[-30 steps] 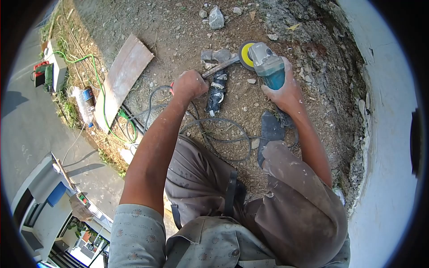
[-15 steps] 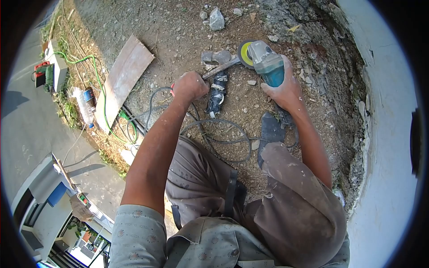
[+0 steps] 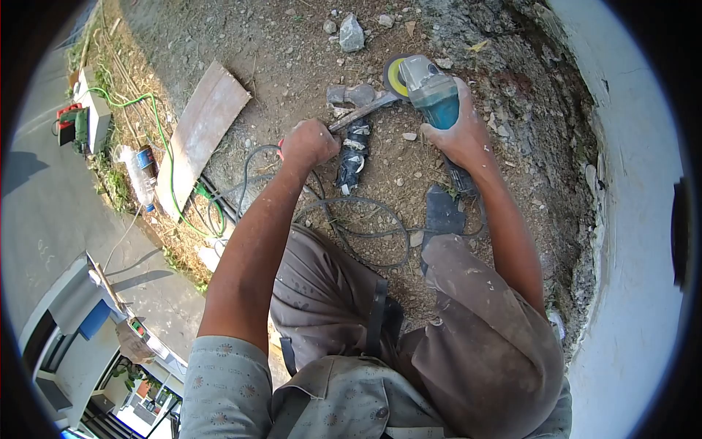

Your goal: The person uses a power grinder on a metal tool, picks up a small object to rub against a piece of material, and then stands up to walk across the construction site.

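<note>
Gripping grinder (image 3: pixel 436 101), right hand (image 3: pixel 469 137) shifted slightly farther forward.

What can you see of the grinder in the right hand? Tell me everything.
The grinder has a teal body, a greyish, dusty-looking head and a dark rear below the right hand, which grips the body. The disc, left of the head in the picture, is yellow with a dark rim. The head points away from the person. The disc's edge meets or nearly meets a metal-looking bar; whether the disc spins is unclear.
</note>
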A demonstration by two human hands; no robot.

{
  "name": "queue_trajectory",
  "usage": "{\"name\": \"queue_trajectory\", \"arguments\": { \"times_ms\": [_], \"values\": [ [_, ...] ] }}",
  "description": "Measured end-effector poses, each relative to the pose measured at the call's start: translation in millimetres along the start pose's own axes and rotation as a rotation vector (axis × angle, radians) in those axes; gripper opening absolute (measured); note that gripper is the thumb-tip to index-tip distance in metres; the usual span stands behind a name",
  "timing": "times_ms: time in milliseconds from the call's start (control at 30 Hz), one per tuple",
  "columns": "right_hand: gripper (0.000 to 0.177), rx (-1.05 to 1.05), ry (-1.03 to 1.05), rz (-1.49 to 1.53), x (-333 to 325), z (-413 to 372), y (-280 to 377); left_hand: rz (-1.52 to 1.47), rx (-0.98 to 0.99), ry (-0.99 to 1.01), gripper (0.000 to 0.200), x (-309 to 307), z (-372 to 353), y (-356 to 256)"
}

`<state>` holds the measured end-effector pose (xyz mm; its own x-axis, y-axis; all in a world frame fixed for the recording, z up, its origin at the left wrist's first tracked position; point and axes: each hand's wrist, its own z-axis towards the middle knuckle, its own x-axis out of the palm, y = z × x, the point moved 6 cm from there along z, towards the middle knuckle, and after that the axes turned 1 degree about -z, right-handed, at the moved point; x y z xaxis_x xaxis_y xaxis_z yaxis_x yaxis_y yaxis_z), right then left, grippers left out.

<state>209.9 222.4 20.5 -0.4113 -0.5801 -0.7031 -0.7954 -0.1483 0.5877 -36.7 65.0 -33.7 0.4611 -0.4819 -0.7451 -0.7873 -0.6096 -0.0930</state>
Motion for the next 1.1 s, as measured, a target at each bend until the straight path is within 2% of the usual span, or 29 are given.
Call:
{"name": "queue_trajectory", "arguments": {
  "times_ms": [133, 333, 433, 500, 567, 867, 967, 1100],
  "values": [
    [0.106, -0.002, -0.011, 0.013, -10, 10, 7, 0.012, -0.009, 0.022, 0.042, -3, -3, -3],
    [0.107, 0.033, -0.023, 0.047, -12, -28, -21, 0.019, -0.012, 0.028, 0.042, -5, -4, -4],
    [0.107, -0.015, -0.081, 0.025, -6, -46, -31, 0.031, 0.001, 0.027, 0.042, -4, -4, -4],
    [0.106, -0.016, -0.043, 0.076, -2, -50, -32, 0.036, 0.007, 0.024, 0.042, -2, -2, -3],
    [0.106, 0.018, 0.017, 0.113, 1, -50, -29, 0.039, 0.008, 0.020, 0.042, 3, 3, 0],
    [0.105, 0.066, 0.031, 0.027, -1, -36, -19, 0.036, -0.007, 0.019, 0.043, -2, -1, -2],
    [0.102, -0.020, -0.049, -0.012, 1, -33, -19, 0.012, -0.021, 0.035, 0.042, -7, -6, -5],
    [0.102, 0.003, -0.009, -0.010, 0, -32, -15, 0.018, -0.015, 0.024, 0.042, -8, -6, -6]
  ]
}}
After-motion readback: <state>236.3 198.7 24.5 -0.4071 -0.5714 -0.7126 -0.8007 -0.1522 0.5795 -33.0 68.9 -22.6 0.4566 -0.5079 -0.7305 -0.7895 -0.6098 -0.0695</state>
